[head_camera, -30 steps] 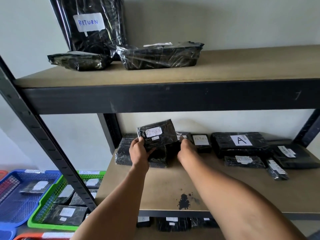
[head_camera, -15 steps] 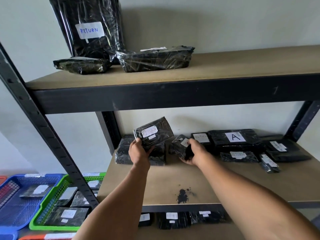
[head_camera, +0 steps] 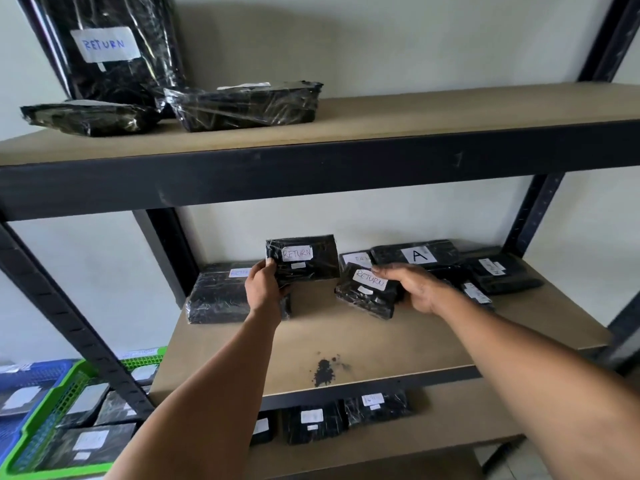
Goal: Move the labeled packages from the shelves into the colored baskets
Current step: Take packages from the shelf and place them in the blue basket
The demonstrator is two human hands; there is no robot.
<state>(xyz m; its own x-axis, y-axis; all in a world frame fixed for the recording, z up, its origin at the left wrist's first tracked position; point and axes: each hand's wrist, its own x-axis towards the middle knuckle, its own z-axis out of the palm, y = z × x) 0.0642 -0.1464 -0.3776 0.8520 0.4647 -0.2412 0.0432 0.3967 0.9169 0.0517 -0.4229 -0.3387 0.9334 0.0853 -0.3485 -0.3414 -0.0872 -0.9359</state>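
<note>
Both hands loaded over the middle shelf: left hand grips one black plastic-wrapped RETURN package upright, right hand clamps a second RETURN package tilted, green mesh basket sits down-left, nearer the left arm.

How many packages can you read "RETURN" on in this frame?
3. One tall package leans against the wall on the top shelf; one package is in the left hand; one package is in the right hand. Other labels are too blurred to read.
</note>
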